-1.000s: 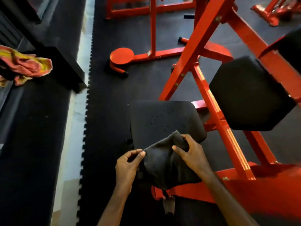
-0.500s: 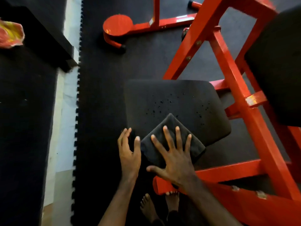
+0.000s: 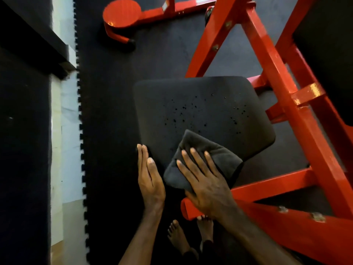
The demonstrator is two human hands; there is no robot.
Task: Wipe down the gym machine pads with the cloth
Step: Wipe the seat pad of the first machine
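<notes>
A black seat pad (image 3: 202,109) of the red gym machine fills the middle of the view, speckled with dark droplets. A folded dark grey cloth (image 3: 217,155) lies on the pad's near edge. My right hand (image 3: 204,178) presses flat on the cloth with straight, spread fingers. My left hand (image 3: 150,176) rests with straight fingers against the pad's near-left edge, beside the cloth and apart from it. A second black pad (image 3: 332,54) sits higher at the right, partly cut off by the frame.
The machine's red steel frame (image 3: 282,92) crosses diagonally at the right and below my right wrist. Another red machine base (image 3: 122,14) stands on the black rubber floor at the top. A pale floor strip (image 3: 66,131) runs down the left. My bare feet (image 3: 191,236) show below.
Both hands went from holding and folding the cloth to laying it on the pad. My right hand now presses it flat slightly further right; my head has moved closer over the pad.
</notes>
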